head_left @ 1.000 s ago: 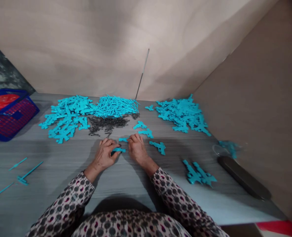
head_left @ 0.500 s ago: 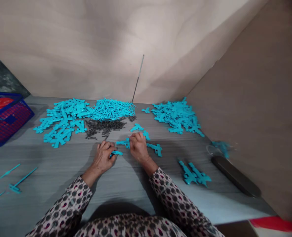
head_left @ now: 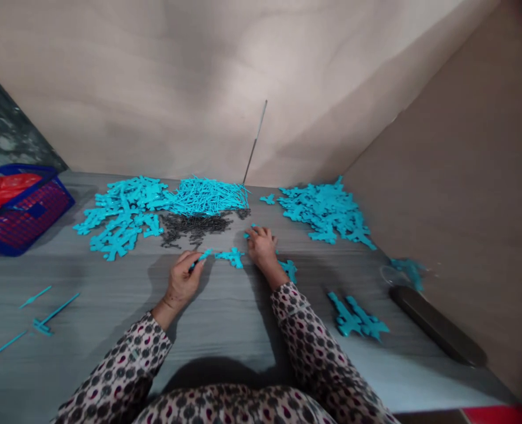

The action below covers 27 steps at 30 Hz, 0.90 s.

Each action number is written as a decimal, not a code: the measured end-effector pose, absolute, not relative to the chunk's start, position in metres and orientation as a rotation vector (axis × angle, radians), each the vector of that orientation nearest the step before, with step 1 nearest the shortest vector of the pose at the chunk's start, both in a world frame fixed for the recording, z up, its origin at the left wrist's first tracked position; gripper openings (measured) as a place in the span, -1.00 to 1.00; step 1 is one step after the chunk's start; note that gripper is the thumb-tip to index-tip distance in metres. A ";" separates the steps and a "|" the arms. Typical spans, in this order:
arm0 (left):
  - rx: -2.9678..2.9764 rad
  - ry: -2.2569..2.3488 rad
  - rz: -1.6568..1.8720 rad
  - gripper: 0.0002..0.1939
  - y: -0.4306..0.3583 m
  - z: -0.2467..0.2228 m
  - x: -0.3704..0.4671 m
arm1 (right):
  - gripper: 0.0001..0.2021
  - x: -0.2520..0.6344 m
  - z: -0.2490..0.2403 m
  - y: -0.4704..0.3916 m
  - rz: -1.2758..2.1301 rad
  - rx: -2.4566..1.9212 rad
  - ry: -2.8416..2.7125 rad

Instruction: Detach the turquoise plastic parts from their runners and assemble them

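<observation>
My left hand (head_left: 185,277) pinches a small turquoise plastic piece (head_left: 206,254) between thumb and fingers, just above the table. My right hand (head_left: 262,246) is farther forward, its fingers curled over a turquoise gun-shaped plastic piece (head_left: 246,235) that they mostly cover. Between the hands lies another gun-shaped piece (head_left: 232,257), flat on the table and untouched. One more gun-shaped piece (head_left: 289,270) shows partly beside my right wrist.
Along the back wall lie a left pile of turquoise pieces (head_left: 128,209), thin turquoise sticks (head_left: 210,196), small dark parts (head_left: 196,227) and a right pile of gun-shaped pieces (head_left: 326,209). Two pieces (head_left: 358,318) and a dark elongated case (head_left: 437,327) are at right. A blue basket (head_left: 26,218) stands left.
My right hand has left the piece between the hands and moved forward onto another. My left hand has tilted its piece upward. The whole view has shifted slightly.
</observation>
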State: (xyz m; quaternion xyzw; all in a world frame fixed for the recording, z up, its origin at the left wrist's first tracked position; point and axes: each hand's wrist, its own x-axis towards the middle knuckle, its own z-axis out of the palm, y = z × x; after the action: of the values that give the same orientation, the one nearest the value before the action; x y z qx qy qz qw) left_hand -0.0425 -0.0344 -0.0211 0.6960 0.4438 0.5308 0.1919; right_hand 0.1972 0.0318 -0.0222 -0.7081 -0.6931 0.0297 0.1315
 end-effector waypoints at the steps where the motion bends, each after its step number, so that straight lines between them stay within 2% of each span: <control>1: 1.857 1.308 1.524 -0.84 -0.033 -0.023 -0.043 | -0.64 0.202 -0.026 0.030 0.071 -2.080 -1.971; 3: 1.654 1.409 1.525 -0.83 -0.029 -0.027 -0.043 | -0.65 0.212 -0.031 0.026 0.042 -2.117 -1.892; 6: 1.409 1.459 1.467 -0.71 -0.024 -0.034 -0.041 | -0.67 0.223 -0.034 0.023 0.011 -2.140 -1.805; 11: 1.349 1.436 1.459 -0.52 -0.024 -0.036 -0.039 | -0.69 0.225 -0.038 0.022 -0.030 -2.129 -1.766; 18: 1.494 1.567 1.384 -0.74 -0.023 -0.042 -0.047 | -0.64 0.218 -0.031 0.021 -0.069 -2.089 -1.786; 21: 1.649 1.657 1.357 -0.79 -0.020 -0.043 -0.052 | -0.71 0.208 -0.018 0.034 -0.072 -2.036 -1.861; 23: 1.775 1.689 1.342 -0.82 -0.019 -0.042 -0.055 | -0.76 0.201 -0.010 0.053 0.001 -2.023 -1.936; 27: 1.939 1.713 1.309 -0.84 -0.017 -0.042 -0.057 | -0.72 0.189 -0.003 0.097 0.186 -2.103 -1.945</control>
State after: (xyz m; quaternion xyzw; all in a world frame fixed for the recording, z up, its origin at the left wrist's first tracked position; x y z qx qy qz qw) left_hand -0.0572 -0.0171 -0.0415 0.6639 0.5865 0.4480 0.1206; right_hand 0.1888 0.0971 -0.0031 -0.7259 -0.6713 0.0643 0.1352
